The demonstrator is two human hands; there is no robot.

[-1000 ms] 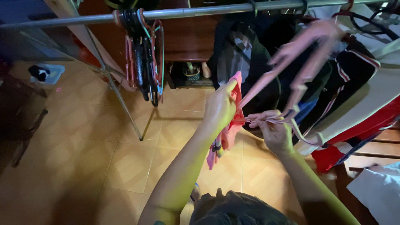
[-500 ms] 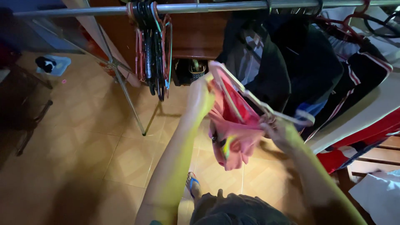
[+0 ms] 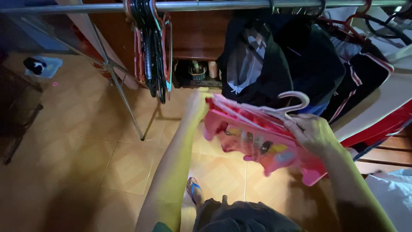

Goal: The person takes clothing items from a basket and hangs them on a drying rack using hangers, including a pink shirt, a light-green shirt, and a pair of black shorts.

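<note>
I'm in a home, at a laundry spot: a metal clothes rail (image 3: 206, 6) runs overhead, empty hangers (image 3: 151, 51) and dark garments (image 3: 279, 60) hang from it, with a tiled floor (image 3: 86, 141) and wooden cabinet (image 3: 195, 36) below it

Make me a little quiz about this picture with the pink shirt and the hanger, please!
1. True or false: the pink garment is now spread out on the pale pink hanger.
2. What is the right hand gripping? A) the hanger near its hook B) the metal rail C) a sandal
3. Where do the empty hangers hang: left or right of the dark clothes on the metal rail?

Key
1. True; the left hand holds its far end.
2. A
3. Left
</note>
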